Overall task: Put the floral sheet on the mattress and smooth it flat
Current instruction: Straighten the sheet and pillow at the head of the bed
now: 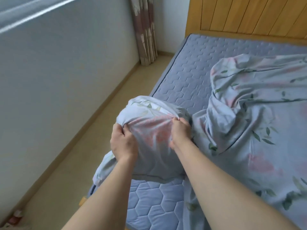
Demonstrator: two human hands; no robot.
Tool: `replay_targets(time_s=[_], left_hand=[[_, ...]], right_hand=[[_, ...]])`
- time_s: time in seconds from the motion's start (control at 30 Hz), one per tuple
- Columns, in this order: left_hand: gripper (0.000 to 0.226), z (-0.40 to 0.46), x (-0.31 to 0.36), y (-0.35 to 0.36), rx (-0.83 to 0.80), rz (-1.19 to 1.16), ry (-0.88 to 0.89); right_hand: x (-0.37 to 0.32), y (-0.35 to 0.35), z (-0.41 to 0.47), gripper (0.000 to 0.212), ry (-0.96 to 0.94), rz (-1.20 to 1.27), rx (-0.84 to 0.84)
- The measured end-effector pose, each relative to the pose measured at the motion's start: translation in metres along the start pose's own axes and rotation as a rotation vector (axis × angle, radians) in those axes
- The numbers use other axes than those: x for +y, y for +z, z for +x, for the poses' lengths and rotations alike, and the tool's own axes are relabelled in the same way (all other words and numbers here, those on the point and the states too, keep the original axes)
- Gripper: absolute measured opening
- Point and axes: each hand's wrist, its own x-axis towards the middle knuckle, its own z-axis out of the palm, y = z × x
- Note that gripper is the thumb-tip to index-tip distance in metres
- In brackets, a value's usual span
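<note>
Sheet (pixel 249 123) partly on mattress (pixel 191 75), far from flat. Left to right:

- wall (pixel 66 80) and bare floor (pixel 83 155) along left side, curtain (pixel 144 30) in far corner; none of it part of job
- left hand (pixel 123 143) gripping bunched fabric at raised left edge, fingers curled into a fold, thumb on top
- between hands: stretch of cloth pulled taut, lifted off bed, a loose tail hanging down over near left edge
- right hand (pixel 180 131) pinching a gathered pleat, fingertips pressed together on cloth
- right of hands: bulk of sheet lying on bed, heaped in thick ridges and a rolled fold mid-bed, flatter toward near right
- headboard (pixel 249 17) at far end; quilted surface below it uncovered

Status, as judged: laid on, roughly half covered. Far left strip and near left corner bare. Remaining: draw held edge out to left side, pull far edge up toward headboard, shake out central heap, then sweep wrinkles flat. Right edge of bed out of view, so coverage there cannot be told
</note>
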Motion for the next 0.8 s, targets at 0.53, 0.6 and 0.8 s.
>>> replay_targets(time_s=[0.53, 0.6, 0.8], left_hand=[[0.03, -0.234, 0.241, -0.033, -0.065, -0.298, 0.335], [0.03, -0.267, 0.254, -0.018, -0.117, -0.326, 0.358], [0.025, -0.352, 0.251, 0.06, -0.315, -0.321, 0.401]], right_hand=[[-0.238, -0.267, -0.117, 0.032, -0.336, 0.304, 0.04], [-0.247, -0.308, -0.119, 0.032, -0.377, 0.344, 0.087], [-0.227, -0.425, -0.094, 0.042, -0.417, 0.287, 0.31]])
